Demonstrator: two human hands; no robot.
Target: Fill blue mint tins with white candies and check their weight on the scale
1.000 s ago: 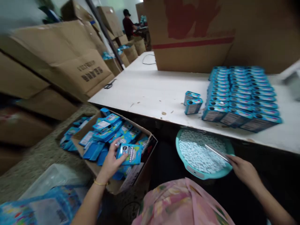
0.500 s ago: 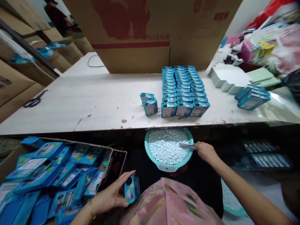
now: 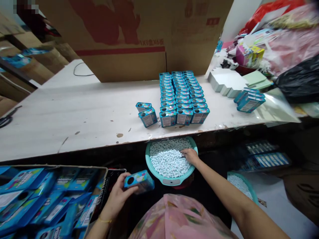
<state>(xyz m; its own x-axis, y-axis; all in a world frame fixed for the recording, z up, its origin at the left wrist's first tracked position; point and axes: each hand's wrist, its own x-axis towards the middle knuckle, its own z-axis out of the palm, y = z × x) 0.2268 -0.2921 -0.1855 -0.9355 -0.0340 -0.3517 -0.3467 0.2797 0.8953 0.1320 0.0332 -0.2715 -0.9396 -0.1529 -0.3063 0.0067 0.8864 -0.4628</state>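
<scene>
My left hand (image 3: pixel 119 196) grips a small blue carton (image 3: pixel 139 181) with a round hole in its top, held above my lap beside the cardboard box of flat blue cartons (image 3: pixel 45 199). My right hand (image 3: pixel 190 155) reaches down into a teal basin (image 3: pixel 169 181) full of pale blue pellets (image 3: pixel 166 159). Its fingers curl round a thin metal tool whose tip just shows among the pellets. On the white table (image 3: pixel 82 116) above stand neat rows of blue cartons (image 3: pixel 180 98), with two loose ones (image 3: pixel 147 114) to their left.
A big cardboard box (image 3: pixel 139 36) backs the table. White boxes (image 3: pixel 224 81) and more blue cartons (image 3: pixel 249 101) lie at the right, near a black bag (image 3: pixel 299 83). A second basin of pellets (image 3: pixel 240 186) sits on the floor. Scissors (image 3: pixel 7 118) lie at the far left.
The view swung right from the carton box to the table. My left hand lifted one carton out and turned it hole-up. My right hand pushed the metal tool deeper into the pellets.
</scene>
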